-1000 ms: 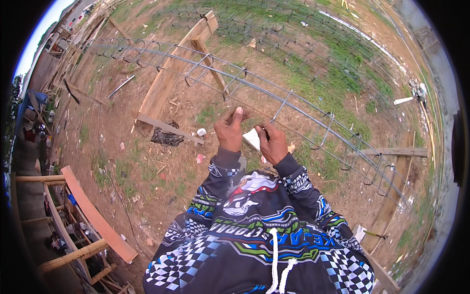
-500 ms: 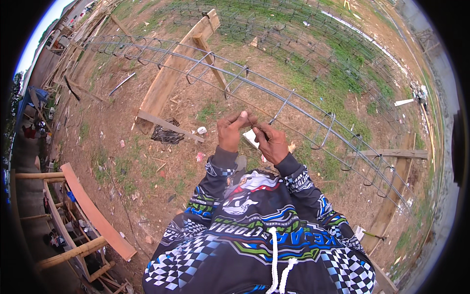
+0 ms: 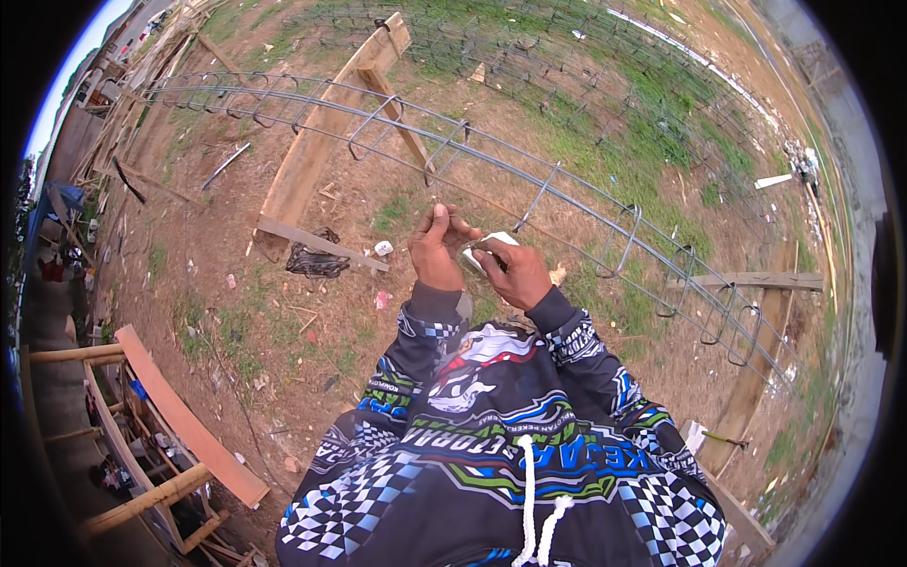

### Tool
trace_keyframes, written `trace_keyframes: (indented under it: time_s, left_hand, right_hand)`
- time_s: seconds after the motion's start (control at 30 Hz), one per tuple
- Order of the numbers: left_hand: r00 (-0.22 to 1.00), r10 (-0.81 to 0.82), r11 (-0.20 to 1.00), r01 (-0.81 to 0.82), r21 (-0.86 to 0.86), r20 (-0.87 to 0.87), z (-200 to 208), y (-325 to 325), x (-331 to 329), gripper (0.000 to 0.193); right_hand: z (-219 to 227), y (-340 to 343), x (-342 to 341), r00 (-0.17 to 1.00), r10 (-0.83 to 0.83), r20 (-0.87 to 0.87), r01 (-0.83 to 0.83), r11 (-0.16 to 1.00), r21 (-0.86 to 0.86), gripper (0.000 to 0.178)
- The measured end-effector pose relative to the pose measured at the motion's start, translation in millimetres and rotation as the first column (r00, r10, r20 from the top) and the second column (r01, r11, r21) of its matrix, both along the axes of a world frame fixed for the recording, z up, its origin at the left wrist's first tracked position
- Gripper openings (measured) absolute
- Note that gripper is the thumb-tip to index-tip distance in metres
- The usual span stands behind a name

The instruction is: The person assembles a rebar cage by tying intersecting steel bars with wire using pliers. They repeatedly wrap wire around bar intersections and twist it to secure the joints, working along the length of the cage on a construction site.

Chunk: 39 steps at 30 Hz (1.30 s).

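My left hand (image 3: 437, 250) is closed with the thumb upward, a thin wire (image 3: 436, 193) faintly showing above its tip. Just right of it, my right hand (image 3: 518, 272) has its fingers drawn into a pinch; what they hold is too small to make out. A white piece (image 3: 487, 248) shows between and behind the hands; whether it is touched or lies on the ground I cannot tell. Beyond both hands runs a long rebar cage (image 3: 553, 200) of thin bars with bent square stirrups (image 3: 620, 248). Neither hand is touching its bars.
A wooden plank stand (image 3: 321, 142) props the cage at left, and a timber support (image 3: 756, 378) stands under its right end. Black plastic (image 3: 316, 257) lies by the stand. Steel mesh (image 3: 605, 85) covers grass behind. A bamboo and board frame (image 3: 184, 416) is at lower left.
My hands, close together before, have moved apart, the right one a little lower. More of the white piece shows between them. The whole view has shifted slightly.
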<state>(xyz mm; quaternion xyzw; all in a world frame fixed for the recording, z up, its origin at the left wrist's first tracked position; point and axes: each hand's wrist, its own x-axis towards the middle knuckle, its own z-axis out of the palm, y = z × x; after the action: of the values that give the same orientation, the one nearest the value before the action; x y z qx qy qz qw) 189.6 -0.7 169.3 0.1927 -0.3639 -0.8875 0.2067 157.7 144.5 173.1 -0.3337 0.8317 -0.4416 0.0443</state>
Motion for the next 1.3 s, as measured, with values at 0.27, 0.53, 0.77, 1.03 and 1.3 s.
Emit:
trace_keyframes:
  time_s: [0.27, 0.53, 0.77, 1.03, 1.3]
  left_hand:
    - [0.972, 0.1, 0.946, -0.027, 0.324, -0.212, 24.1, -137.9, 13.4, 0.023]
    - [0.966, 0.066, 0.855, 0.074, 0.513, -0.249, 5.7, -164.0, 17.4, 0.021]
    - [0.976, 0.203, 0.883, -0.146, 0.446, -0.081, -14.7, -179.2, 16.3, 0.018]
    - [0.891, 0.453, 0.856, -0.422, 0.299, -0.04, -15.0, -212.0, 3.4, 0.02]
    - [0.857, 0.504, 0.829, -0.444, 0.34, -0.109, -3.9, -244.8, -17.4, 0.02]
  right_hand:
    - [-15.2, 86.1, -60.5, 0.954, -0.179, 0.241, 0.137, 0.974, 0.183, 0.02]
    - [-9.0, 58.9, -49.4, 0.747, 0.243, 0.618, 0.157, 0.839, -0.52, 0.072]
    - [-2.8, 58.4, -40.0, 0.54, 0.57, 0.619, 0.203, 0.626, -0.753, 0.028]
    - [22.9, 44.2, -18.6, 0.689, 0.478, 0.545, -0.047, 0.779, -0.625, 0.024]
    - [34.5, 36.5, 0.6, 0.877, 0.148, 0.457, -0.077, 0.983, -0.169, 0.031]
